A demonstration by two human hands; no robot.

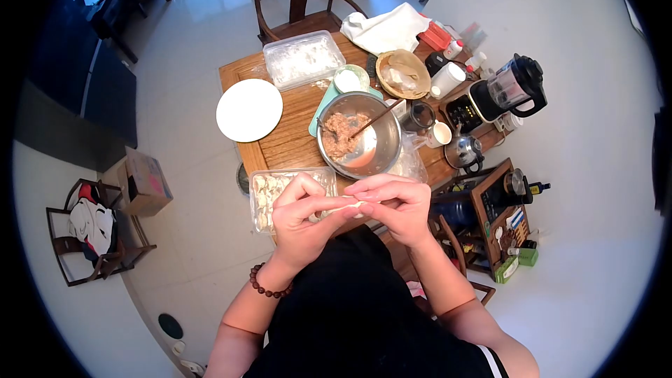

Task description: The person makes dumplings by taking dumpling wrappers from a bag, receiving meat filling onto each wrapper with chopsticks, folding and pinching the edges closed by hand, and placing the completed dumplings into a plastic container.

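Note:
Both my hands meet in front of my chest, pinching a small pale dumpling (355, 208) between thumbs and fingertips. My left hand (302, 220), with a beaded bracelet on its wrist, is closed on one end of it. From the other side my right hand (397, 208) grips it too, its fingers hiding most of the dough. Below and left of them, a clear plastic tray (257, 199) holds several shaped dumplings. Just beyond stands a steel bowl (381, 141) of minced filling (341, 133), with a pair of chopsticks (378, 117) leaning in it.
A white plate (249, 110) rests at the table's left edge. Behind the bowl are a floury plastic tray (303, 60), a small bowl of white powder (350, 80) and a woven basket (403, 73). A blender (509, 87) and kettle (463, 152) stand right.

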